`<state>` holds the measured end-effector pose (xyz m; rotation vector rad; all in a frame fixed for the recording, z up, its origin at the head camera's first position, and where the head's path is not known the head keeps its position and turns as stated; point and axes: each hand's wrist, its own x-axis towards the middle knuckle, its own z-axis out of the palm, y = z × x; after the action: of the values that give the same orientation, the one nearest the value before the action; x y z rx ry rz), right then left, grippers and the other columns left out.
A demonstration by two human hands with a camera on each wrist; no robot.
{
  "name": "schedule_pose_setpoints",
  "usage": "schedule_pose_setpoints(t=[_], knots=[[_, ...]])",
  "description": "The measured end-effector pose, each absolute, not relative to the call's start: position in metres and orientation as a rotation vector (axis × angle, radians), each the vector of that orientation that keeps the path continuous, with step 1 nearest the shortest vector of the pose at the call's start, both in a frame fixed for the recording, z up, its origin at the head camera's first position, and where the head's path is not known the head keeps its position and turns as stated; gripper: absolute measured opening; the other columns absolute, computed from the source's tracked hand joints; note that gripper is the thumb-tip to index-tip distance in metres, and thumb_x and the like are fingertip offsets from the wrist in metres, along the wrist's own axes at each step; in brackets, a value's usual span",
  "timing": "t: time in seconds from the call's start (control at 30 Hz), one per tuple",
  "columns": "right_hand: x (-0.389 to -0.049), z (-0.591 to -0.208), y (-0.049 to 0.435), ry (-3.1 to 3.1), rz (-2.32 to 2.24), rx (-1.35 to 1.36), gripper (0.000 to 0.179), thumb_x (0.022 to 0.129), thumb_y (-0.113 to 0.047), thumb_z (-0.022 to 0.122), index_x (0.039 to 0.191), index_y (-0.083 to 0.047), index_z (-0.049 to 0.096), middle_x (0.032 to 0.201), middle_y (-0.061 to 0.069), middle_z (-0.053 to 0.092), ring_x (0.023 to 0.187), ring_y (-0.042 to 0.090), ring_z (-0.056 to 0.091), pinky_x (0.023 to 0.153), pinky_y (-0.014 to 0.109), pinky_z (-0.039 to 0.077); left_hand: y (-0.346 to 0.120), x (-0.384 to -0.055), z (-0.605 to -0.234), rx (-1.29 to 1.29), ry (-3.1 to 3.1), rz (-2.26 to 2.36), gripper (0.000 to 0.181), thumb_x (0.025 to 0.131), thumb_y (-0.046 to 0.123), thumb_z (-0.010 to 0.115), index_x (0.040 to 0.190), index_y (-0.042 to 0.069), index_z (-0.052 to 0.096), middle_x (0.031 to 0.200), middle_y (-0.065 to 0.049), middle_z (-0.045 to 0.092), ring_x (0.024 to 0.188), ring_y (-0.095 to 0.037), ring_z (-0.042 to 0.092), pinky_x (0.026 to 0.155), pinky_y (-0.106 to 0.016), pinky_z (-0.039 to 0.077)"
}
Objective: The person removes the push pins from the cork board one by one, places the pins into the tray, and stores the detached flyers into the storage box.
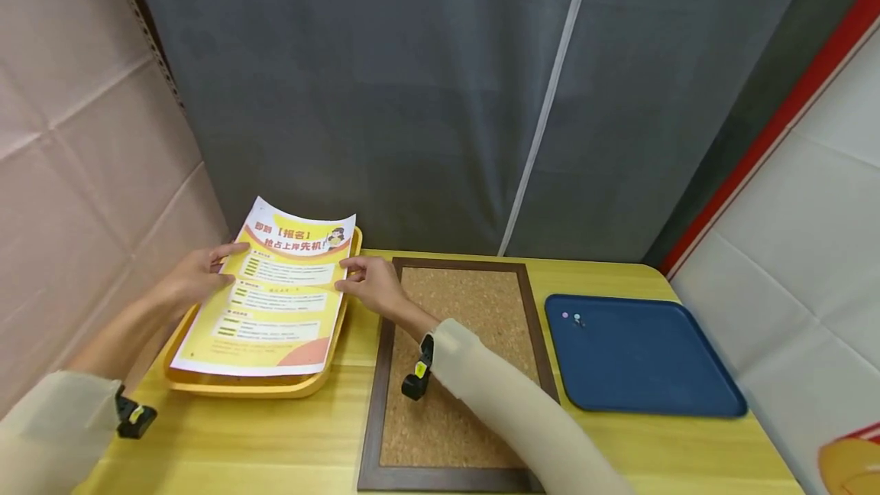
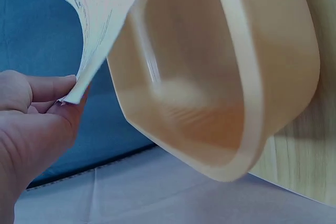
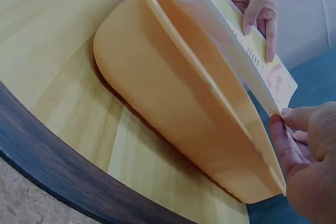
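Observation:
A yellow printed paper sheet point(image 1: 275, 296) is held above a yellow-orange plastic basket point(image 1: 254, 386), its top edge bowed. My left hand point(image 1: 199, 273) pinches the sheet's left edge between thumb and fingers. On the opposite edge my right hand point(image 1: 374, 281) grips the paper the same way. In the left wrist view, the left hand point(image 2: 42, 108) has the paper's edge point(image 2: 100, 35) between thumb and fingers, and the basket's inside point(image 2: 194, 72) shows below the sheet. From the right wrist view, the right hand point(image 3: 310, 150) pinches the near edge beside the basket rim.
A cork board point(image 1: 467, 373) in a dark wooden frame lies on the wooden table point(image 1: 316, 434), under the right forearm. To its right is a blue tray point(image 1: 646, 357) with a few small pins point(image 1: 576, 318). A grey curtain point(image 1: 385, 98) hangs behind.

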<state>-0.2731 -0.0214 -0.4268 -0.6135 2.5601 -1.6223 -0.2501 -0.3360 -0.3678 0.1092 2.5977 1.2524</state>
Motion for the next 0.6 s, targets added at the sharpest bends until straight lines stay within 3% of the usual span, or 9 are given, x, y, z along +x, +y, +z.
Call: schedule_pose_setpoints(t=[0.2, 0.6], knots=[[-0.276, -0.435, -0.027, 2.591, -1.575, -0.604, 0.036, 0.093, -0.017, 0.084, 0.127, -0.007, 0.077, 0.109, 0.007, 0.08, 0.086, 0.006, 0.072, 0.064, 0.018, 0.055, -0.338, -0.254, -0.376, 0.177, 2.613, 1.211, 0.067, 0.103, -0.008, 0.049, 0.165, -0.008, 0.022, 0.134, -0.044, 0.055, 0.096, -0.027, 0.071, 0.072, -0.03, 0.062], [-0.274, -0.435, -0.036, 2.608, -1.519, -0.63, 0.04, 0.095, -0.015, 0.082, 0.133, -0.003, 0.073, 0.116, 0.01, 0.079, 0.088, 0.007, 0.073, 0.068, 0.017, 0.057, -0.346, -0.253, -0.38, 0.167, 2.585, 1.239, 0.068, 0.104, -0.009, 0.047, 0.165, -0.009, 0.017, 0.139, -0.048, 0.05, 0.102, -0.03, 0.07, 0.075, -0.032, 0.063]])
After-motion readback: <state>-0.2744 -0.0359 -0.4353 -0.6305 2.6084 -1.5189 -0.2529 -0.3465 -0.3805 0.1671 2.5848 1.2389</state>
